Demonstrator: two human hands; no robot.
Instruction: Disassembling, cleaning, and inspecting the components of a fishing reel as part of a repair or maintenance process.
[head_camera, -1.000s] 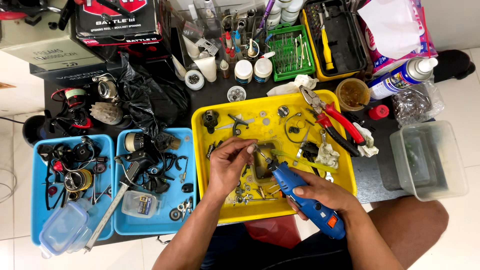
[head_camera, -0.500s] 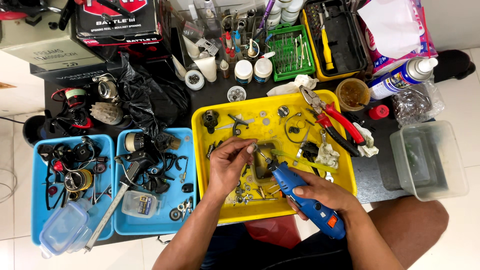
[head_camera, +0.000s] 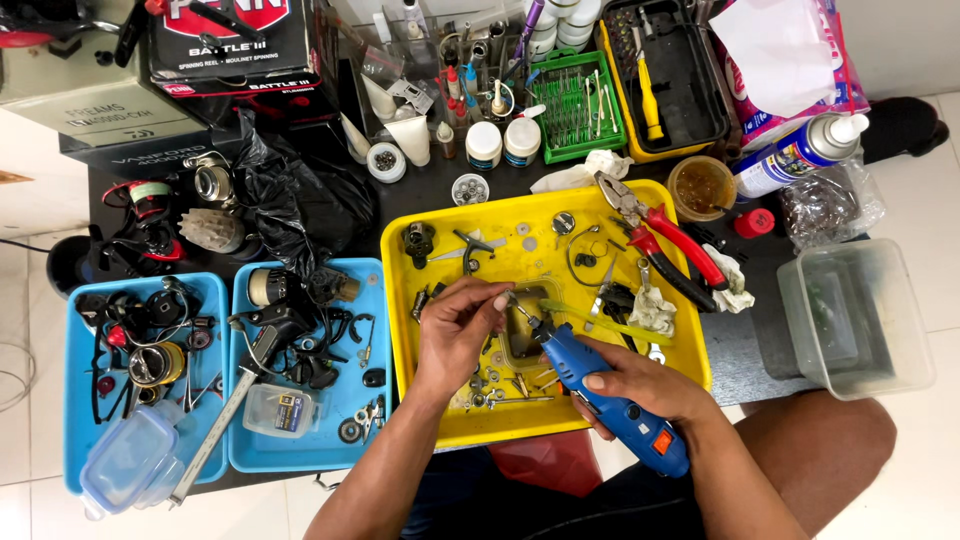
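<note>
While the camera looked straight down, a person's two bare hands worked over a yellow tray (head_camera: 420, 400) on a dark tabletop (head_camera: 440, 190). The left hand (head_camera: 455, 335) hovered above the tray's middle, its fingers (head_camera: 487, 297) pressed together and pinching a small metal part (head_camera: 500, 300), too tiny to identify. The right hand (head_camera: 640, 385) was wrapped around a blue rotary tool (head_camera: 600, 395), fingers closed on its body, and the tool's thin tip pointed up and left, ending just beside the pinched part. Under both hands the tray held scattered screws, springs and small dark metal pieces.

Red-handled pliers (head_camera: 675, 245) lay tilted over the tray's upper right corner, beside a crumpled white rag (head_camera: 735, 280). Left of the yellow tray sat two blue trays (head_camera: 250, 460), side by side, filled with dark fishing-reel parts; a clear lidded container (head_camera: 125, 460) rested at the front of the far left one. Behind the yellow tray stood a green rack of small bits (head_camera: 580, 105), little white jars (head_camera: 500, 145) and a spray can (head_camera: 795, 155). A clear plastic tub (head_camera: 850, 320) sat at the right edge.
</note>
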